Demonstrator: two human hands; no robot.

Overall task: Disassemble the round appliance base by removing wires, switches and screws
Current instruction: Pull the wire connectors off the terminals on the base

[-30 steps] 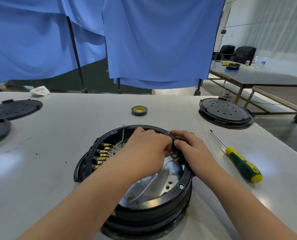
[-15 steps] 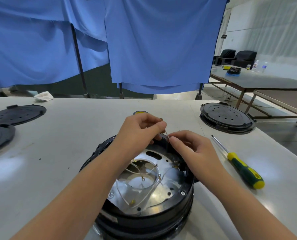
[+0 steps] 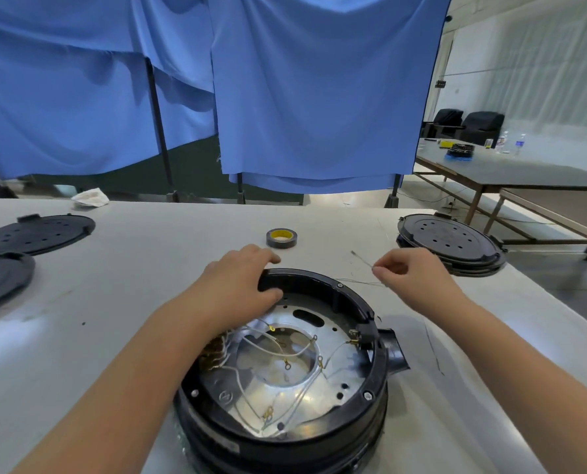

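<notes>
We see the left hand (image 3: 240,285) gripping the far rim of the round base (image 3: 285,381) at the table's (image 3: 141,268) near edge, while the right hand (image 3: 415,278) pinches a thin wire (image 3: 362,260) above the table.

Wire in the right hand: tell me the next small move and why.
Probably set the wire down on the table beside the base. The right hand pinches it clear of the rim, seemingly free, while the left hand grips the rim and more wires remain inside.
</notes>
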